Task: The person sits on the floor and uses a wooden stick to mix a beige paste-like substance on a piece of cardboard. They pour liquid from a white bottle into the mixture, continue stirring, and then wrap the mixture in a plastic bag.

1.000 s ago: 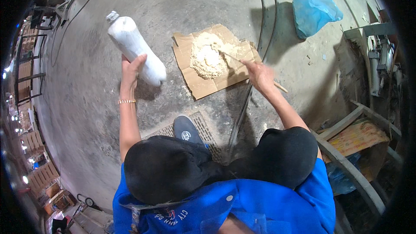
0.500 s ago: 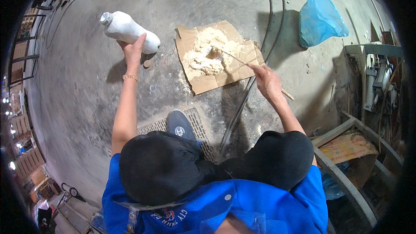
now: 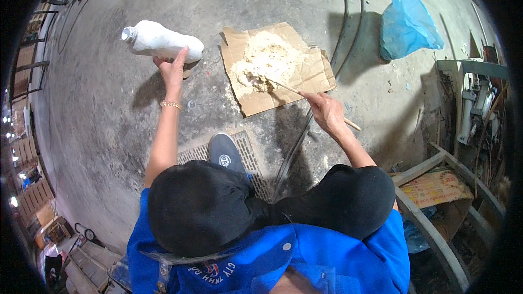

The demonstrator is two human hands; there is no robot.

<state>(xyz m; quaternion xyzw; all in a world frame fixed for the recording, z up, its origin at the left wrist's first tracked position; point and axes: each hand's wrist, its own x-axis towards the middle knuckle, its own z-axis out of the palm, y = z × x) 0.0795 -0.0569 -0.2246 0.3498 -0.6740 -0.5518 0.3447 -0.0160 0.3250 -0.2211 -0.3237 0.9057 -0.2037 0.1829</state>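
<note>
My left hand [image 3: 173, 68] is closed around a white plastic bottle [image 3: 163, 40], which lies nearly level above the floor with its uncapped mouth to the left. In my right hand [image 3: 326, 110] is a thin wooden stick [image 3: 291, 89]. Its far tip rests in the near-left part of a pale, powdery heap [image 3: 269, 54], where the material looks darker and clumped. Under the heap lies a creased sheet of brown cardboard [image 3: 294, 93]. A small round brown piece, perhaps a cap, is partly hidden behind my left hand.
A blue plastic bag [image 3: 407, 24] stands at the far right. Dark hoses [image 3: 346, 16] run along the floor right of the cardboard. By my shoe [image 3: 224, 151] is a floor grate [image 3: 251, 158]. A frame [image 3: 425, 212] with cardboard stands at the near right.
The stick's tip has moved left and nearer through the heap, closing the hollow there. My right hand has shifted left and nearer. The bottle has turned flatter, still in my left hand.
</note>
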